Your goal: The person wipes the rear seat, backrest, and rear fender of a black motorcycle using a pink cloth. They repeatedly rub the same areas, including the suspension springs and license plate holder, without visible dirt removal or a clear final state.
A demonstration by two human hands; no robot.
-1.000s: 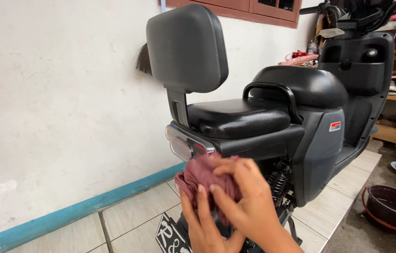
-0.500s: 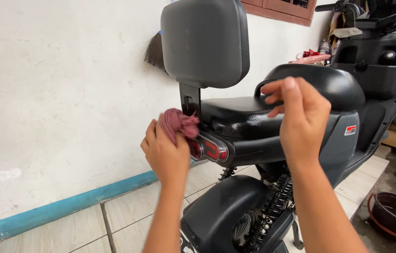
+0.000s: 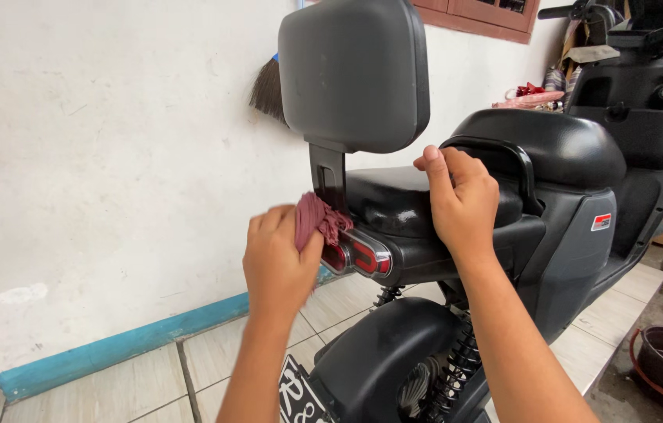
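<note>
Behind the black scooter (image 3: 551,235), both arms reach forward to its tail.
Left hand (image 3: 277,262), knuckles up, clenches a maroon rag (image 3: 317,219) pressed against the tail light (image 3: 359,254) below the backrest (image 3: 355,74); right hand (image 3: 461,196) grips the rear seat (image 3: 386,200) edge, fingers curled.

Both our forearms enter from the 6 o'clock edge and reach away from us. Our left hand (image 3: 280,254) lies at about 8 o'clock from the centre of view, back toward us, fingers curled shut in a bunched grip. Our right hand (image 3: 461,196), at about 2 o'clock, is turned palm-down, wrist straight, fingers bent over and pressing down. The two hands are well apart.
</note>
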